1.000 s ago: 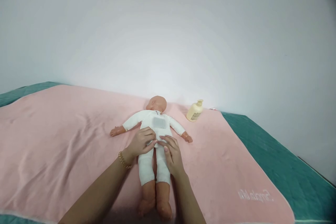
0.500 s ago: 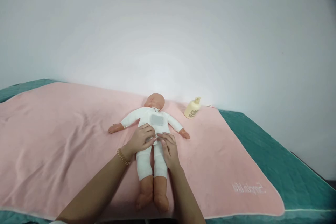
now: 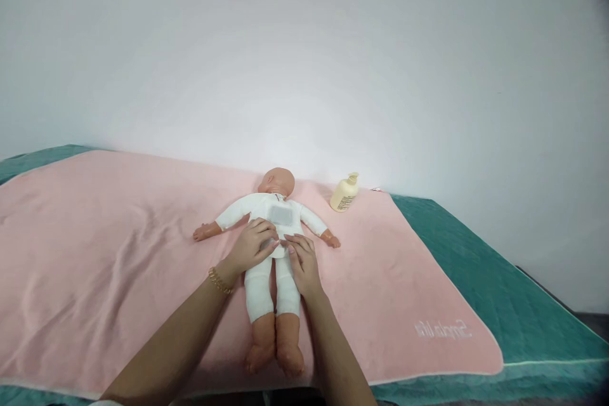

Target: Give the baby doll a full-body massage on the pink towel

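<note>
A baby doll (image 3: 276, 269) with a white cloth body lies with its head away from me, arms spread. A grey rectangular panel (image 3: 280, 215) shows on its upper torso. My left hand (image 3: 252, 245) rests on the left side of the lower torso, fingers loosely bent and thumb stretched inward. On the right side lies my right hand (image 3: 304, 265), its fingers and thumb apart and pointing to the middle. The fingertips of both hands nearly meet there. Partly under my left hand, a second greyish patch (image 3: 267, 243) shows. I see nothing held in either hand.
A cream pump bottle (image 3: 344, 193) stands to the right of the doll's head. Under everything is a pink blanket (image 3: 380, 292) with folds on its left, spread over a green quilted cover (image 3: 485, 273). A pale wall (image 3: 304, 63) rises behind.
The whole scene has shifted slightly left and up as my head moved. Both hands stay at nearly the same place on the doll's lower torso.
</note>
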Available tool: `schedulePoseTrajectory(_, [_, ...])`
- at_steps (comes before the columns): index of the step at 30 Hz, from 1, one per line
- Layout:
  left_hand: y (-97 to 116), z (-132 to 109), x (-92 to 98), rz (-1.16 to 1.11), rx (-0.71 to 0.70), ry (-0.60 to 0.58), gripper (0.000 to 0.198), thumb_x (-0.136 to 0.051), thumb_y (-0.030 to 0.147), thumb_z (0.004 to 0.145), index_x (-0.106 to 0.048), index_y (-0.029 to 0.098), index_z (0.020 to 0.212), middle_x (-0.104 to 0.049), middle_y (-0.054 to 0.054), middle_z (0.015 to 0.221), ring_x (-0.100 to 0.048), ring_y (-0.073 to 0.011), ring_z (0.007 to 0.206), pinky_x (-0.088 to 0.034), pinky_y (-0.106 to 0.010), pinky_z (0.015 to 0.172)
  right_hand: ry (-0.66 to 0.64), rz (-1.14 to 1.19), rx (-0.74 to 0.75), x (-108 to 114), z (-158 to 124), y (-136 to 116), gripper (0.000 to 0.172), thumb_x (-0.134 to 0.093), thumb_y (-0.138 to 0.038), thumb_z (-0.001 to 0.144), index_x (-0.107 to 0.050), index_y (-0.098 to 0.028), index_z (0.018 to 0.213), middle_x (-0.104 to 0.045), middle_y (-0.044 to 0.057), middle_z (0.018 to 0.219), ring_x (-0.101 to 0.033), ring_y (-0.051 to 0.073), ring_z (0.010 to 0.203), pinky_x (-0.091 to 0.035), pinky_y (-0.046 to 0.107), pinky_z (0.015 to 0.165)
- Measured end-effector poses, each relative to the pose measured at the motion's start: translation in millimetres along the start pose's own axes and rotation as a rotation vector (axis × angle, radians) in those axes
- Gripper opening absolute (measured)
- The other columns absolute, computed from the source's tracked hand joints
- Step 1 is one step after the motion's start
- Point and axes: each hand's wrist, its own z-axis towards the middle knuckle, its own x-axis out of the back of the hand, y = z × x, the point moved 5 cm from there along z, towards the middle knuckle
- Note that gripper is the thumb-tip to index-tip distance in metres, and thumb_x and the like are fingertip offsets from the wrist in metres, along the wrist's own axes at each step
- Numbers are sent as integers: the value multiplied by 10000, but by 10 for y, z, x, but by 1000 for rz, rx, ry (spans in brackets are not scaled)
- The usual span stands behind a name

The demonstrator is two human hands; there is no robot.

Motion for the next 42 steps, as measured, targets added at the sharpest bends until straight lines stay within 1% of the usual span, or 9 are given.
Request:
schedulePoseTrajectory(4, [-18, 10, -22, 9, 8, -24, 261, -446, 341, 950, -632, 190, 845, -657, -61, 886, -536, -218, 902, -430, -392, 837, -22, 15, 31, -7, 158, 38, 341, -414, -340, 984, -734, -246, 915, -704, 45, 921, -562, 220, 958, -423, 424, 907])
schedulePoseTrajectory(7, [-17, 3, -9, 11, 7, 8, 257, -440, 328, 955, -633, 192, 853, -654, -60, 891, -536, -216, 902, -427, -390, 837, -19, 87, 55, 4, 253, 70, 351, -437, -374, 971, -728, -240, 827, -663, 28, 784, -573, 202, 836, -416, 423, 908])
schedulePoseTrajectory(11, [-13, -14, 47, 25, -3, 98, 244, -431, 304, 956, -642, 187, 921, -643, -75, 979, -531, -223, 982, -411, -404, 889, 41, 169, 72, 41, 248, 100, 287, -462, -371, 961, -719, -248, 999, -670, 56, 1014, -576, 212, 1027, -373, 429, 1013])
schedulePoseTrajectory(14, [-42, -11, 51, 37, 18, 95, 235, -441, 305, 955, -643, 192, 989, -639, -78, 1039, -526, -225, 1032, -395, -417, 934, 38, 144, 75, 32, 216, 112, 293, -465, -371, 959, -693, -272, 1115, -634, 64, 1170, -530, 222, 1154, -345, 438, 1059])
schedulePoseTrajectory(25, [-126, -18, -15, 30, 105, 1, 271, -432, 338, 968, -660, 198, 1012, -665, -63, 1043, -540, -221, 1037, -389, -423, 963, 4, 146, -4, -15, 257, 146, 273, -473, -359, 955, -723, -266, 1012, -688, 48, 1044, -576, 216, 1073, -322, 451, 1075])
schedulePoseTrajectory(31, [-124, 136, 98, -5, 126, 107, 268, -432, 328, 971, -664, 196, 958, -683, -59, 1013, -565, -219, 1001, -423, -409, 911, 78, 273, -73, 71, 389, 228, 320, -443, -395, 966, -723, -242, 944, -678, 62, 1022, -591, 216, 1050, -427, 398, 994])
schedulePoseTrajectory(34, [-128, 268, 114, 10, 138, 151, 243, -464, 328, 952, -666, 195, 931, -685, -61, 1005, -578, -224, 994, -444, -413, 901, 104, 281, -62, 78, 541, 291, 321, -459, -424, 955, -721, -239, 982, -671, 75, 1058, -581, 225, 1086, -446, 403, 992])
schedulePoseTrajectory(40, [-222, 436, 28, 130, 179, 90, 201, -519, 264, 904, -650, 200, 1042, -666, -71, 1121, -567, -246, 1086, -431, -443, 949, 31, 247, -25, -26, 818, 339, 318, -523, -439, 923, -693, -262, 1126, -634, 78, 1246, -546, 232, 1206, -417, 437, 1058])
schedulePoseTrajectory(42, [-304, 471, 30, 188, 204, 96, 205, -495, 247, 905, -647, 191, 1030, -668, -81, 1111, -569, -256, 1074, -434, -451, 938, 5, 214, -19, -48, 888, 342, 322, -512, -429, 929, -688, -260, 1140, -648, 75, 1237, -560, 228, 1191, -414, 439, 1059])
